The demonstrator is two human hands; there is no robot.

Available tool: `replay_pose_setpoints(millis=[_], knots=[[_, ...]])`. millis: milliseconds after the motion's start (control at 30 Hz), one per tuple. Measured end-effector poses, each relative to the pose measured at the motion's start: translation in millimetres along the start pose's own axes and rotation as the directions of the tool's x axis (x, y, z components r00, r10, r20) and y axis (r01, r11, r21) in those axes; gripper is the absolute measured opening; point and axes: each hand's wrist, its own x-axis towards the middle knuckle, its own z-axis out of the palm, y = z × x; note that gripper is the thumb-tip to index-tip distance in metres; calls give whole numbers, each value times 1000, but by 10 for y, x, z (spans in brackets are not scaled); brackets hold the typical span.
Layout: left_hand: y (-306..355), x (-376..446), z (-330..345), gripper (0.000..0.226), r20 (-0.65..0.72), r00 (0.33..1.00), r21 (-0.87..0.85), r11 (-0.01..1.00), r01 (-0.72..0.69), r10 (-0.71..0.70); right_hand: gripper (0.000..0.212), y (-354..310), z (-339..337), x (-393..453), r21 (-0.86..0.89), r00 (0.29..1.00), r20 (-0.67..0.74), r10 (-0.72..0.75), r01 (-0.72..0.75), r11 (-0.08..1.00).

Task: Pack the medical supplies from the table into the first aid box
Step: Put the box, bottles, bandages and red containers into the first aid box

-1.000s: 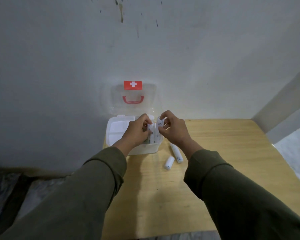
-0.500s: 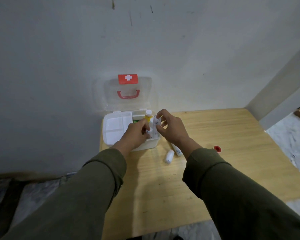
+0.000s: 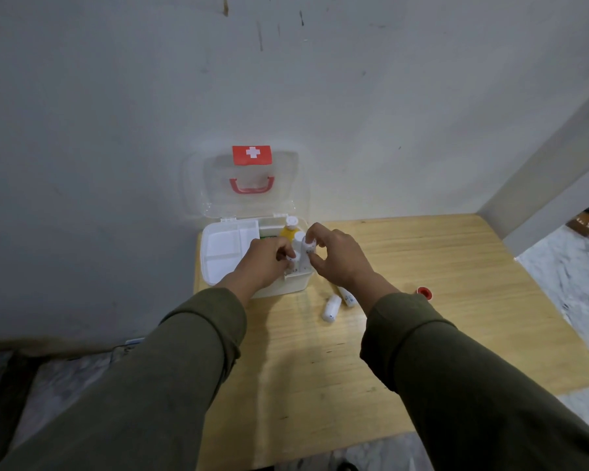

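Observation:
The white first aid box point(image 3: 215, 266) stands open at the table's back left, its clear lid point(image 3: 252, 185) with a red cross upright against the wall. Inside are a white tray insert and a yellow bottle point(image 3: 289, 231) with a white cap. My left hand point(image 3: 264, 261) and my right hand point(image 3: 337, 256) meet over the box's right compartment, each pinching a white roll point(image 3: 305, 251) held upright there. Two more white rolls point(image 3: 332, 307) lie on the table just right of the box. A small red-rimmed tape roll point(image 3: 424, 293) sits by my right sleeve.
The wooden table point(image 3: 456, 300) is pushed against a grey wall, with its right and front edges in view. Marble-patterned floor shows to the right and below. A dark object lies on the floor at the far right.
Both hands have lowered the white rolls deeper into the box's right compartment. The camera has tilted, so the red tape roll and more of the table's right side have come into view.

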Motion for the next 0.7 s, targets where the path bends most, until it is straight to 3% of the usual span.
replay_pose_setpoints(millis=[333, 433, 700], knots=[[27, -47, -33, 10, -16, 999, -44, 998, -43, 42, 24, 16, 60, -18, -207, 996, 79, 31, -14, 978], [25, -64, -21, 6, -16, 998, -47, 997, -56, 55, 26, 17, 64, -28, -207, 994, 98, 51, -30, 978], [82, -106, 0, 28, -48, 997, -38, 997, -70, 68, 34, 62, 1, -126, -97, 998, -15, 62, -63, 993]])
